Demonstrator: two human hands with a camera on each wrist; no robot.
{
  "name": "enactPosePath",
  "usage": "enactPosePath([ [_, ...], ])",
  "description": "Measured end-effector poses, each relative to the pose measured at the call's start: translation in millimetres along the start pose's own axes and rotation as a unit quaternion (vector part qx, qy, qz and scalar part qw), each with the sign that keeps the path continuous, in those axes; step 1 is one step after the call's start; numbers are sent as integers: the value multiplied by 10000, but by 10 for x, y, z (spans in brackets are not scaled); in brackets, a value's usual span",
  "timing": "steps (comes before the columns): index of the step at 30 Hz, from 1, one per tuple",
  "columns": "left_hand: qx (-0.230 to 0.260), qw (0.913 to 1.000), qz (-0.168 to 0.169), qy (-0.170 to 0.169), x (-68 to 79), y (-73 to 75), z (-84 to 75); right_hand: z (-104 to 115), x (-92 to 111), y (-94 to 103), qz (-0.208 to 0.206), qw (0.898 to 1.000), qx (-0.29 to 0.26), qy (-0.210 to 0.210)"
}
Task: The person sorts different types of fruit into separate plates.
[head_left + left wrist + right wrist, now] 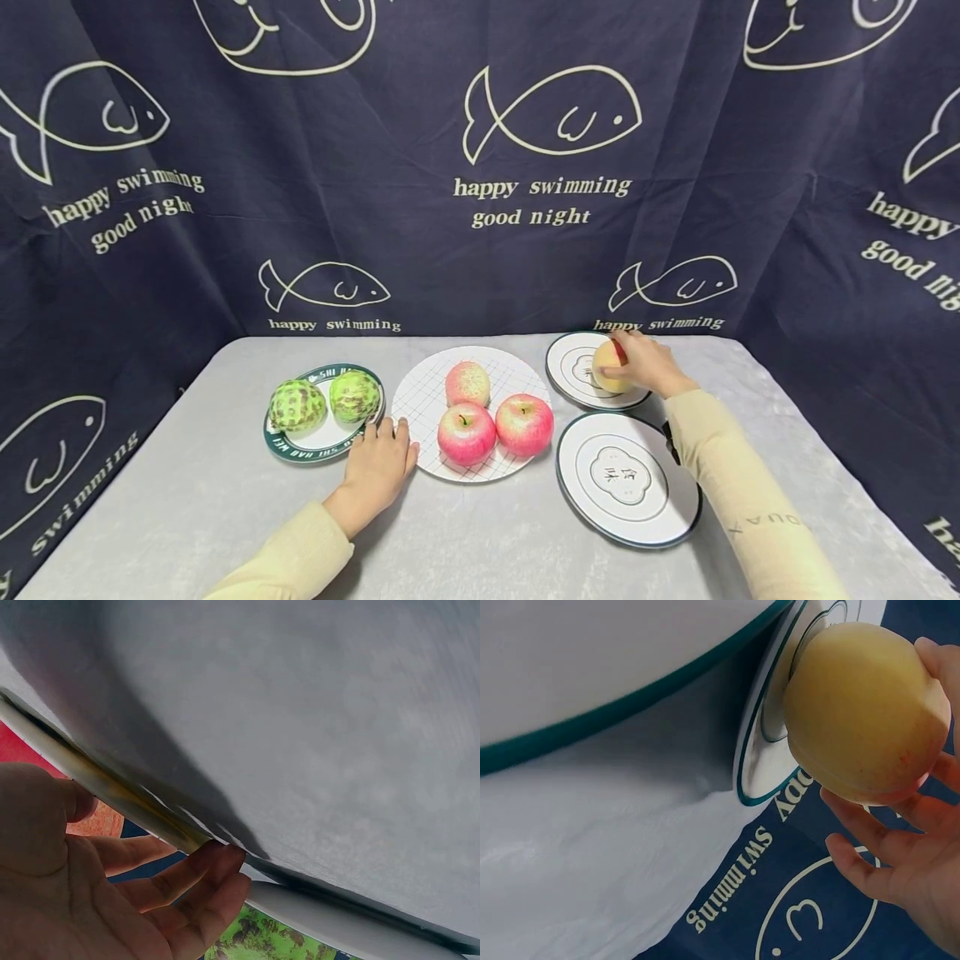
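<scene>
A yellow peach [607, 368] with a red patch is gripped between the thumb and fingers of my right hand [647, 363], over the small white plate [564, 360] at the back right. In the right wrist view the peach [866, 712] overlaps that dark-rimmed plate. My left hand [377, 468] lies low, fingers extended, between the round grid-patterned plate [417, 400] and the green-rimmed oval plate [324, 435]. Seen from the left wrist, its fingertips [225, 859] are right at a plate's edge. Nothing is held there.
On the grid plate sit two red apples [467, 435] and a pinkish peach [468, 383]. Two green, bumpy custard apples [297, 406] rest on the oval plate. A larger dark-rimmed plate [581, 492] lies at front right, beside the right forearm. A dark blue curtain [480, 275] stands behind the table.
</scene>
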State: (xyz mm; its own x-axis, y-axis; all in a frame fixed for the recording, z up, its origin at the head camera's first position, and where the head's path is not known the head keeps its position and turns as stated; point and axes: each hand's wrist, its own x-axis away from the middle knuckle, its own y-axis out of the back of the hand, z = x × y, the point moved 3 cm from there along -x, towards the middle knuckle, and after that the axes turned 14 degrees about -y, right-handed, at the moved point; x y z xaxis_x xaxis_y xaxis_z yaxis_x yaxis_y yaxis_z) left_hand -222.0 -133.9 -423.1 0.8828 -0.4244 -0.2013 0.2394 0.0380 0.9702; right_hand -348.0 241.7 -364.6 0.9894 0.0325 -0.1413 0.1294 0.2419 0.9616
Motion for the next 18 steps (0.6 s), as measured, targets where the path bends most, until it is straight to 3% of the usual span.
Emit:
enactPosePath([
  [18, -12, 10000, 33, 9, -2, -21, 5, -175, -4, 3, 175, 9991, 40, -392],
])
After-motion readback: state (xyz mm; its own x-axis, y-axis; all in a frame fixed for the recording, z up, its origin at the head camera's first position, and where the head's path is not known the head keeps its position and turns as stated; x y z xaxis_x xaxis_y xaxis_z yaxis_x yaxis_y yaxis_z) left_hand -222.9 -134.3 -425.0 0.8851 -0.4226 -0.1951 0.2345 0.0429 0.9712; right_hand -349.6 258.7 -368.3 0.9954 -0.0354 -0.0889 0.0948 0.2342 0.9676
